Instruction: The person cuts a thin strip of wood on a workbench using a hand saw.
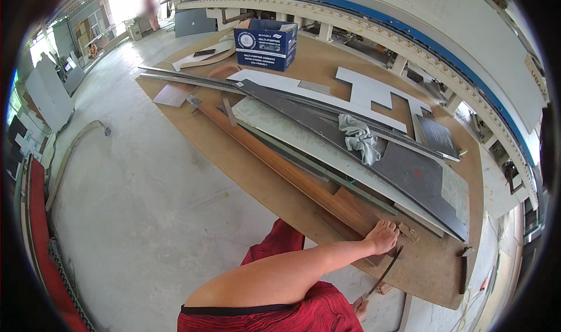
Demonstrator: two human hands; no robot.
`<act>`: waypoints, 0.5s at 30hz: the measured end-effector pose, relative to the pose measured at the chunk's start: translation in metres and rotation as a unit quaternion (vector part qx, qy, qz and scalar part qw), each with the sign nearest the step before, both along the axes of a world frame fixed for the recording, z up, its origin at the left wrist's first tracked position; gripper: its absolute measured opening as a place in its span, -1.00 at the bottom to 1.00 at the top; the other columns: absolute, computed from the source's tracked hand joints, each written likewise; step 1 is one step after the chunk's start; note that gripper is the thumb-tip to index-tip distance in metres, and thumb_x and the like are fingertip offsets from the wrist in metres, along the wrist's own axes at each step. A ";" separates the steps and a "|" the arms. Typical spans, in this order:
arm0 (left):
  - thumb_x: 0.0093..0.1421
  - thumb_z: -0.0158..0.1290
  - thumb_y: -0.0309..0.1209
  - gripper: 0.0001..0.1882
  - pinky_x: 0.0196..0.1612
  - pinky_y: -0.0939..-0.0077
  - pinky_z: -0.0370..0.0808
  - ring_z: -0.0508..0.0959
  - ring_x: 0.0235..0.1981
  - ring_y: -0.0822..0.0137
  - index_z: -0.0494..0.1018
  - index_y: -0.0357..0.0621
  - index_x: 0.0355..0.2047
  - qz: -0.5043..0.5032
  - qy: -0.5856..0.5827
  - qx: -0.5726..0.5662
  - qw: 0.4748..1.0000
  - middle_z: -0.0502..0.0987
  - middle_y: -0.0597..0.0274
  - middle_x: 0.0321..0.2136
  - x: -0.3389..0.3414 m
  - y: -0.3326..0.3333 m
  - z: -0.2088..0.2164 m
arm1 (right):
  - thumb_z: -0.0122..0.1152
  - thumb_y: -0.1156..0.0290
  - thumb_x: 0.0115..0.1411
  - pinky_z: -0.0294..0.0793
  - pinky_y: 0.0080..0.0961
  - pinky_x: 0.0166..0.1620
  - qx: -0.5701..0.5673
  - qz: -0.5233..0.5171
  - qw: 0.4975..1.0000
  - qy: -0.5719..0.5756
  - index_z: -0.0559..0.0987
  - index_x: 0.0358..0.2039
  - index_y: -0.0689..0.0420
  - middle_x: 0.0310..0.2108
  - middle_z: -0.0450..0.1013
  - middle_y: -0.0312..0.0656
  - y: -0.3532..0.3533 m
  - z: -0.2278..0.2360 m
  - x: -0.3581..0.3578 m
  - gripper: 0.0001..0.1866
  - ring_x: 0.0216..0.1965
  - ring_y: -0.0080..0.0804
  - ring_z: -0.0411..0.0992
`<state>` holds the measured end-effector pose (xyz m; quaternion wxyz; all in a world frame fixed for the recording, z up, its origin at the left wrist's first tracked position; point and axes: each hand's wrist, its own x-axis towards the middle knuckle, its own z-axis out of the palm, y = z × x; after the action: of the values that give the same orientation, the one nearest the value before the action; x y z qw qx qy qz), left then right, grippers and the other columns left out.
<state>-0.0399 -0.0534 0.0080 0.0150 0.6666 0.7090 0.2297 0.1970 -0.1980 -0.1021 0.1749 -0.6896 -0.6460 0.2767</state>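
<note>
My left hand [384, 237] reaches across from the lower left, its fingers curled over the near end of a long brown wood-grain plank [286, 167]. The plank runs from there to the far left of the table. Below the table edge, my right hand [360, 308] is closed around the lower end of a long, thin, dark tool [384, 273]. That tool slants up, its tip close to my left hand; whether it is a file or a saw blade cannot be made out. A torn brown scrap [409, 232] lies just right of my left fingers.
Dark panels [403, 169] and pale boards lie stacked along the brown table [204, 147], a grey rag [359, 138] on top. A hammer [464, 269] lies at the right edge. Farther back stand a blue box [266, 47] and a large machine. A hose [71, 148] lies on the floor.
</note>
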 end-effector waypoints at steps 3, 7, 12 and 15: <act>0.28 -0.09 -0.23 -0.74 -0.05 0.18 0.33 0.44 -0.14 0.14 0.47 -0.13 -0.24 0.012 -0.004 -0.014 1.000 0.48 0.10 -0.24 -0.010 -0.002 -0.008 | -0.04 0.16 0.36 0.44 -0.24 -0.31 0.005 0.018 1.000 0.010 0.50 -0.04 0.18 -0.28 0.47 0.08 -0.004 0.026 -0.017 -0.63 -0.27 -0.04 0.46; 0.28 -0.10 -0.23 -0.74 -0.05 0.18 0.33 0.44 -0.14 0.14 0.47 -0.14 -0.23 -0.013 -0.019 -0.006 1.000 0.48 0.10 -0.24 -0.003 0.001 -0.006 | -0.13 0.35 0.37 0.18 -0.47 -0.83 -0.002 0.013 0.978 0.208 0.31 -0.26 0.16 -0.77 0.22 -0.25 0.020 0.077 -0.042 -0.86 -0.86 -0.47 0.17; 0.26 -0.06 -0.24 -0.72 0.00 0.16 0.33 0.43 -0.09 0.13 0.47 -0.15 -0.18 -0.006 -0.023 -0.038 0.999 0.48 0.08 -0.20 -0.009 -0.004 0.002 | -0.12 0.35 0.38 0.23 -0.42 -0.81 -0.032 0.025 0.987 0.157 0.31 -0.30 0.23 -0.77 0.22 -0.19 0.072 0.069 -0.056 -0.81 -0.85 -0.37 0.23; 0.27 -0.08 -0.24 -0.72 0.00 0.16 0.33 0.43 -0.09 0.13 0.47 -0.16 -0.18 -0.003 -0.026 -0.039 0.999 0.48 0.08 -0.19 -0.009 -0.004 0.000 | -0.09 0.36 0.37 0.23 -0.42 -0.81 -0.026 0.001 0.981 0.192 0.29 -0.35 0.21 -0.76 0.23 -0.20 0.045 0.057 -0.048 -0.80 -0.82 -0.39 0.26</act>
<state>-0.0491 -0.0574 0.0076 0.0604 0.6617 0.7145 0.2191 0.1493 -0.1526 -0.0453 0.2770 -0.6279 -0.5932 0.4208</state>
